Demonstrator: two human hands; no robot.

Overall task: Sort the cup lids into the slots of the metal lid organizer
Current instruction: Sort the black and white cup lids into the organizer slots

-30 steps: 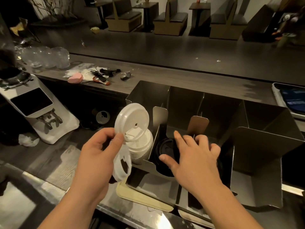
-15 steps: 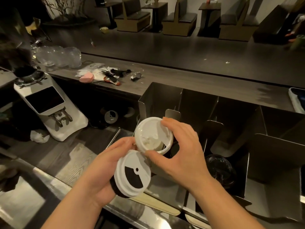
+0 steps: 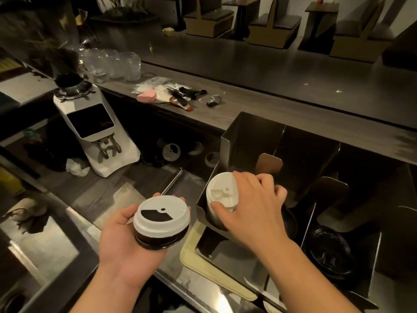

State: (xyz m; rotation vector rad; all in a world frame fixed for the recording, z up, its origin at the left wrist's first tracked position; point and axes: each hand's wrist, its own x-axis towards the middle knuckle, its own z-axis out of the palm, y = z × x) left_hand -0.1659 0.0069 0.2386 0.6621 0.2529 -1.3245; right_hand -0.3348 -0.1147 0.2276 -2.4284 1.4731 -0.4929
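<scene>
Head view: folded metal lid organizer (image 3: 252,136); leftmost slot holds white round plastic lids (image 3: 222,192), right hand (image 3: 252,211) fingers curled, gripping the top one. Left hand (image 3: 121,249) cups white-topped stack of black lids (image 3: 161,219) beside organizer's left edge.

A black wedge-shaped patch is shown on the white round plastic lid (image 3: 161,216), under which glossy black round lids (image 3: 162,241) are stacked. The stack of white plastic lids (image 3: 222,193) is plain white throughout. The folded metal lid organizer (image 3: 248,136) is seen in dull grey steel, and the flat tray (image 3: 191,256) beneath it in pale yellow. A black panel (image 3: 90,119) is set in the white countertop machine (image 3: 117,161).
</scene>
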